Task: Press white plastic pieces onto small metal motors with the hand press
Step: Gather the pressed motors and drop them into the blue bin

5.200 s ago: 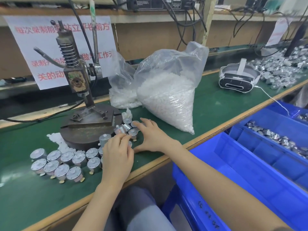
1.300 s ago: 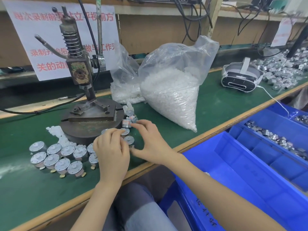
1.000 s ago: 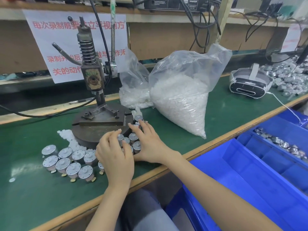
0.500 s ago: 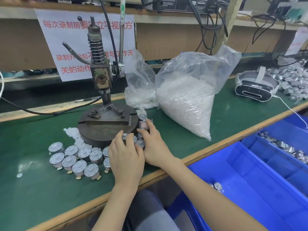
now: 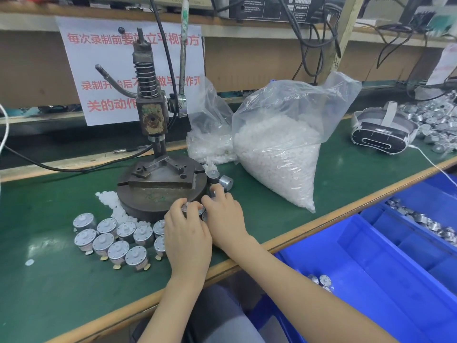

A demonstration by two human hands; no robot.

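The hand press point(image 5: 150, 120) stands on its round iron base point(image 5: 158, 191) on the green bench. Several small silver motors point(image 5: 116, 240) stand in rows at the base's front left, and loose white plastic pieces point(image 5: 111, 204) lie beside it. My left hand point(image 5: 186, 233) and my right hand point(image 5: 223, 216) sit side by side at the base's front right, fingers curled over a cluster of motors there. A motor point(image 5: 191, 209) shows between the fingertips of both hands. Two more motors point(image 5: 221, 179) lie just beyond my right hand.
Two clear bags of white plastic pieces point(image 5: 277, 149) stand right of the press. A white headset point(image 5: 380, 134) and a heap of motors point(image 5: 437, 120) lie far right. Blue bins point(image 5: 371, 256) holding a few motors sit below the bench's wooden edge.
Both hands have drawn closer together over the motor cluster at the base's front right. The view has shifted, so everything sits further right in frame.
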